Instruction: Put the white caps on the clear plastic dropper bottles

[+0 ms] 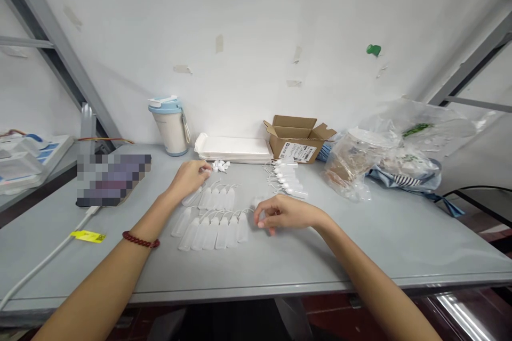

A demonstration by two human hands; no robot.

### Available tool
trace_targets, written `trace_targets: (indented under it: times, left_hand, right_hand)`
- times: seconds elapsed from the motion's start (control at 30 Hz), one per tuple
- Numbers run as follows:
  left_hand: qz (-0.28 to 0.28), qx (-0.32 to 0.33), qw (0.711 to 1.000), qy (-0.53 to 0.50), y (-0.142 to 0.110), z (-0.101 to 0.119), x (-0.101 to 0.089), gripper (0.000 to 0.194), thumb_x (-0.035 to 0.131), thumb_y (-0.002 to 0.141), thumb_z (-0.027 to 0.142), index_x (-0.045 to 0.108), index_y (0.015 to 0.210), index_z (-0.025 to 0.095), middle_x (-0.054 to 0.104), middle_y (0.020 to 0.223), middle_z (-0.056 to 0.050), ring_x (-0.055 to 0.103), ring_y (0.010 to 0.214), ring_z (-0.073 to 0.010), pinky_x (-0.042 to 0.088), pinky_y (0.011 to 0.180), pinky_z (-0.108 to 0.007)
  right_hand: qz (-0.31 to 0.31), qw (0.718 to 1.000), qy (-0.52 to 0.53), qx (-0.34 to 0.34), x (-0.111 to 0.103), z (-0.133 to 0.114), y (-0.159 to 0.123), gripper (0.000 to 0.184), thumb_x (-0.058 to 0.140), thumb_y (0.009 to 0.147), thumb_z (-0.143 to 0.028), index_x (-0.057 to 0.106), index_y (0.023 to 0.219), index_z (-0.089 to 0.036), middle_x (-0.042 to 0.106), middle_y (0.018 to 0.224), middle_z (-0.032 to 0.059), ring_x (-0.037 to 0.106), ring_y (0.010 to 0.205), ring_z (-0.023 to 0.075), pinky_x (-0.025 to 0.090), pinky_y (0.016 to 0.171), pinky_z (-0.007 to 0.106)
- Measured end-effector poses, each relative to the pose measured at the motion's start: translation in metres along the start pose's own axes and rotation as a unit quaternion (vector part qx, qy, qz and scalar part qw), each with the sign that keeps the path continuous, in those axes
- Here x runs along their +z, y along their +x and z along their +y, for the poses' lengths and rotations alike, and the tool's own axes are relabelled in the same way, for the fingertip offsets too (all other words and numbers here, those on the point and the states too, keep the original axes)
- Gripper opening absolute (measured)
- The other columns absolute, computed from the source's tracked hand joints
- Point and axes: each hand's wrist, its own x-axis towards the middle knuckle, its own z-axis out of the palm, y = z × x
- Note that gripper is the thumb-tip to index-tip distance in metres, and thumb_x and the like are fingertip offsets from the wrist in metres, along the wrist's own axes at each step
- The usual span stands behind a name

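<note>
Tubes (222,232) in rows beside right hand (282,212)

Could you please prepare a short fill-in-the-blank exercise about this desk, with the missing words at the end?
1. The right hand is to the ____ of the translucent plastic pieces with loops.
2. Beside the left hand lies a pile of small ____ parts.
3. The tumbler has a light ____ lid.
4. The beaded bracelet is dark ____.

Missing words: right; white; blue; red.
</note>
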Motion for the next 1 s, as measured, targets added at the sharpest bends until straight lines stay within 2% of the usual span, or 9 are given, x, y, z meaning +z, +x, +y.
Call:
trace_targets:
  times: [0.07,0.13,0.2,0.27,0.37,0.47,0.63,0.83,1.0]
  left_hand:
    - [0.013,-0.013,0.997,-0.069,-0.002,0.009,-0.003,0.026,0.056,0.067,0.033,0.070,0.083,0.018,0.072,0.084,-0.007,0.064,0.081,-0.0245,0.047,0.078,-0.034]
    - [-0.003,-0.017,0.982,-0.189,-0.007,0.020,-0.005,0.025,0.060,0.066,0.036,0.066,0.080,0.016,0.071,0.087,-0.007,0.064,0.084,-0.0230,0.048,0.080,-0.034]
    - [-0.052,-0.026,0.946,-0.318,-0.012,0.033,-0.006,0.026,0.066,0.064,0.037,0.063,0.079,0.016,0.070,0.084,-0.007,0.065,0.082,-0.0212,0.049,0.079,-0.034]
    - [-0.100,-0.037,0.913,-0.393,-0.018,0.046,-0.008,0.026,0.068,0.065,0.035,0.061,0.080,0.016,0.069,0.078,-0.005,0.065,0.077,-0.0189,0.050,0.077,-0.034]
    - [-0.165,-0.037,0.893,-0.417,-0.026,0.059,-0.011,0.022,0.069,0.065,0.033,0.063,0.079,0.017,0.068,0.074,-0.003,0.063,0.070,-0.0159,0.050,0.073,-0.033]
    - [-0.230,-0.019,0.883,-0.409,-0.030,0.065,-0.013,0.021,0.069,0.068,0.033,0.068,0.082,0.017,0.069,0.078,-0.005,0.061,0.070,-0.0154,0.050,0.073,-0.032]
    - [-0.250,0.001,0.860,-0.445,-0.032,0.065,-0.006,0.024,0.068,0.071,0.032,0.072,0.091,0.020,0.069,0.082,-0.005,0.061,0.075,-0.0161,0.049,0.078,-0.034]
    - [-0.267,0.017,0.813,-0.517,-0.033,0.066,0.001,0.025,0.069,0.072,0.030,0.072,0.095,0.019,0.067,0.102,-0.008,0.057,0.081,-0.0149,0.046,0.081,-0.033]
    - [-0.292,0.043,0.814,-0.500,-0.035,0.069,-0.004,0.018,0.067,0.075,0.028,0.071,0.088,0.017,0.066,0.101,-0.008,0.055,0.075,-0.0124,0.044,0.079,-0.031]
  right_hand:
    - [0.038,0.999,-0.003,-0.007,-0.002,-0.001,-0.001,0.020,0.054,0.084,-0.031,0.065,0.094,-0.018,0.063,0.060,-0.0019,0.041,0.050,0.0077,0.033,0.049,0.019]
    - [0.076,0.997,0.002,-0.016,-0.002,-0.003,-0.001,0.020,0.054,0.085,-0.034,0.064,0.094,-0.019,0.065,0.064,-0.0009,0.043,0.051,0.0083,0.033,0.050,0.020]
    - [0.107,0.994,0.018,-0.029,-0.001,-0.005,0.000,0.021,0.054,0.084,-0.035,0.063,0.094,-0.019,0.065,0.067,-0.0003,0.047,0.055,0.0093,0.035,0.053,0.021]
    - [0.134,0.989,0.034,-0.043,0.002,-0.005,0.002,0.019,0.056,0.083,-0.035,0.063,0.091,-0.018,0.062,0.066,-0.0010,0.050,0.059,0.0101,0.037,0.057,0.021]
    - [0.179,0.981,0.040,-0.056,0.008,-0.004,0.007,0.016,0.060,0.081,-0.034,0.063,0.085,-0.018,0.058,0.065,-0.0027,0.048,0.059,0.0092,0.037,0.058,0.021]
    - [0.202,0.976,0.039,-0.065,0.014,-0.003,0.011,0.013,0.059,0.082,-0.031,0.062,0.081,-0.019,0.062,0.077,-0.0009,0.051,0.064,0.0096,0.038,0.061,0.021]
    - [0.166,0.981,0.048,-0.084,0.018,-0.008,0.009,0.010,0.056,0.084,-0.027,0.062,0.083,-0.019,0.067,0.085,0.0018,0.058,0.077,0.0136,0.042,0.071,0.026]
    - [0.106,0.984,0.111,-0.094,0.016,-0.010,0.007,0.005,0.057,0.081,-0.021,0.059,0.078,-0.017,0.065,0.078,0.0019,0.059,0.075,0.0134,0.042,0.072,0.026]
    - [0.080,0.966,0.223,-0.105,0.014,0.001,0.009,0.003,0.059,0.077,-0.016,0.055,0.076,-0.016,0.061,0.068,-0.0001,0.058,0.067,0.0126,0.042,0.068,0.026]
